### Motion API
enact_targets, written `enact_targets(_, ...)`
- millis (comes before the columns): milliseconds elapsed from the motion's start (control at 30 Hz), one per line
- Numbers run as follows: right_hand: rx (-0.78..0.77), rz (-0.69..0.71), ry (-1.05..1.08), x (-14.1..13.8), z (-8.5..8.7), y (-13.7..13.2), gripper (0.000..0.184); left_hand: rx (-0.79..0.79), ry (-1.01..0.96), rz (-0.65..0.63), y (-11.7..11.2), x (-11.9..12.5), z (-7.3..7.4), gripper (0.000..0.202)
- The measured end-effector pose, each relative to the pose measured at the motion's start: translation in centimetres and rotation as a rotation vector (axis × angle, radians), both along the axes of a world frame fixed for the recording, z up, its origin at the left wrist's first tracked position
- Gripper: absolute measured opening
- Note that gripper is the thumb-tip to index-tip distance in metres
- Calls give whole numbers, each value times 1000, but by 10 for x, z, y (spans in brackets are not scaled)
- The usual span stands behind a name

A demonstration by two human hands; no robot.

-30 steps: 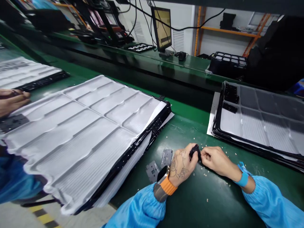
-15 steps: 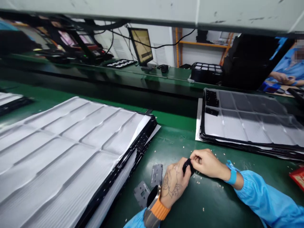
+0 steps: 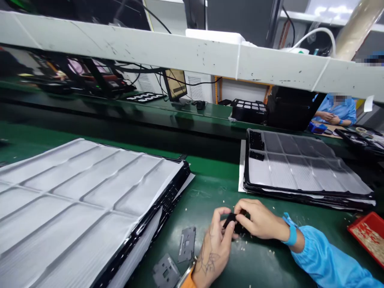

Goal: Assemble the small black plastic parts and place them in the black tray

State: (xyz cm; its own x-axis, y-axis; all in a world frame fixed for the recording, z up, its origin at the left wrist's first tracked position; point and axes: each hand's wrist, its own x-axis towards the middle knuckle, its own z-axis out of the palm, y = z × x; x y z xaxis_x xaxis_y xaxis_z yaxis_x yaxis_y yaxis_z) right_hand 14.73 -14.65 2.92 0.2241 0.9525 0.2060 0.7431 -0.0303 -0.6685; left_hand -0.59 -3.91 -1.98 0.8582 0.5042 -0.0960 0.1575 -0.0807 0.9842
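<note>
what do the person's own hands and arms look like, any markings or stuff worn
The ungloved left hand has a dark line tattoo and an orange strap at the wrist. The right hand, also ungloved, has a light-blue wristband and a loose, shiny blue sleeve.

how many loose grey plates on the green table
2: the farther grey plate left of the left hand, the nearer grey plate beside the orange band; others may be hidden.

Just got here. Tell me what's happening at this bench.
One person's left hand holds a small black part while the right hand touches it. Two gray plates lie beside the left hand. A left tray stack and a right tray stack flank the hands; black pieces sit in the right one's left end. A red bin is at far right.
</note>
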Motion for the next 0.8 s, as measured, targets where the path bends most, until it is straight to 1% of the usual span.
enact_targets(33,42,-40,-31,9,10,-2,9,-130,-49,-15,-1,0,1,45)
enact_targets(67,94,-108,-72,22,22,-4,11,-222,-93,-36,-2,1,2,53)
enact_targets(100,147,-212,-120,39,34,-4,13,-272,-123,-57,-3,1,2,58)
enact_targets(133,181,-336,-188,60,46,-2,14,-279,-135,-76,-3,1,3,60)
enact_targets(167,174,-439,-276,82,56,2,14,-250,-125,-86,-3,2,3,59)
enact_targets(200,113,-511,-361,105,63,8,12,-201,-100,-87,-2,2,3,55)
enact_targets(233,-5,-523,-417,128,66,14,13,-147,-74,-80,-2,2,3,50)
enact_targets(267,-56,-510,-422,147,66,21,14,-101,-55,-71,-1,3,3,46)
enact_targets(333,-128,-462,-421,176,58,33,15,-37,-41,-67,0,3,2,39)
enact_targets(367,-146,-443,-422,185,52,38,16,-13,-42,-68,0,3,2,37)
enact_targets(433,-167,-426,-444,193,41,46,17,28,-48,-59,0,3,0,35)
enact_targets(500,-165,-432,-477,191,37,47,15,71,-48,-39,1,4,-1,34)
enact_targets(567,-147,-452,-509,179,39,43,16,110,-51,-22,2,6,-2,34)
enact_targets(633,-93,-465,-523,154,41,33,18,139,-59,-6,5,10,-4,31)
enact_targets(667,-26,-453,-521,137,40,25,19,148,-60,5,7,11,-4,30)
enact_targets(700,29,-380,-470,116,36,16,20,155,-59,18,8,12,-5,28)
enact_targets(733,34,-249,-397,95,29,7,22,160,-58,33,9,12,-6,27)
enact_targets(767,29,-121,-326,74,20,-2,23,165,-60,47,10,12,-6,26)
enact_targets(800,-1,-23,-257,54,8,-10,25,171,-65,59,11,11,-6,25)
